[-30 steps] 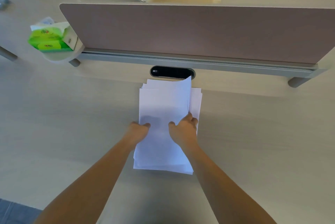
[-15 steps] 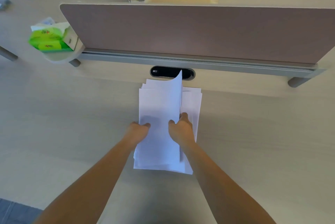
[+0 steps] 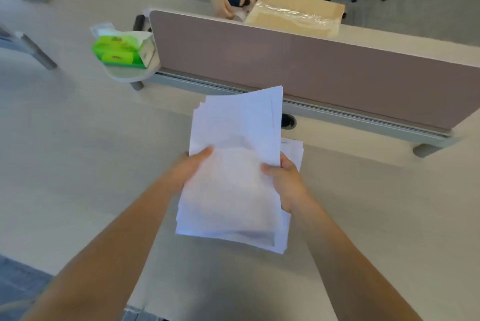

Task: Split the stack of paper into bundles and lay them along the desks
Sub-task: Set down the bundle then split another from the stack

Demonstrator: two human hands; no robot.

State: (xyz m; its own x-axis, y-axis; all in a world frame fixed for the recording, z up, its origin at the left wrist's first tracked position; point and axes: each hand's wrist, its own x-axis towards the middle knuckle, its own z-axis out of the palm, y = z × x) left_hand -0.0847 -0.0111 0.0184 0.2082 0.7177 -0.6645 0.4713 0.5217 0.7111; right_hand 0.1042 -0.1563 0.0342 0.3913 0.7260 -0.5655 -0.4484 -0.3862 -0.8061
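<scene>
A bundle of white paper [image 3: 233, 164] is lifted off the light wooden desk [image 3: 78, 151], its far end raised toward the divider. My left hand [image 3: 189, 167] grips its left edge with the thumb on top. My right hand [image 3: 285, 180] grips its right edge the same way. Under the bundle, the rest of the paper stack [image 3: 292, 150] lies flat on the desk, showing only along its right side and near corner.
A mauve divider panel [image 3: 311, 66] crosses the desk behind the paper, with a cable port [image 3: 288, 121] at its foot. Green tissue packs [image 3: 119, 50] sit on a small shelf at its left end. Beyond the panel a person handles a brown box [image 3: 293, 12].
Both hands went from pressing on the flat stack to gripping a bundle by its sides and lifting it. The view has swung left and upward.
</scene>
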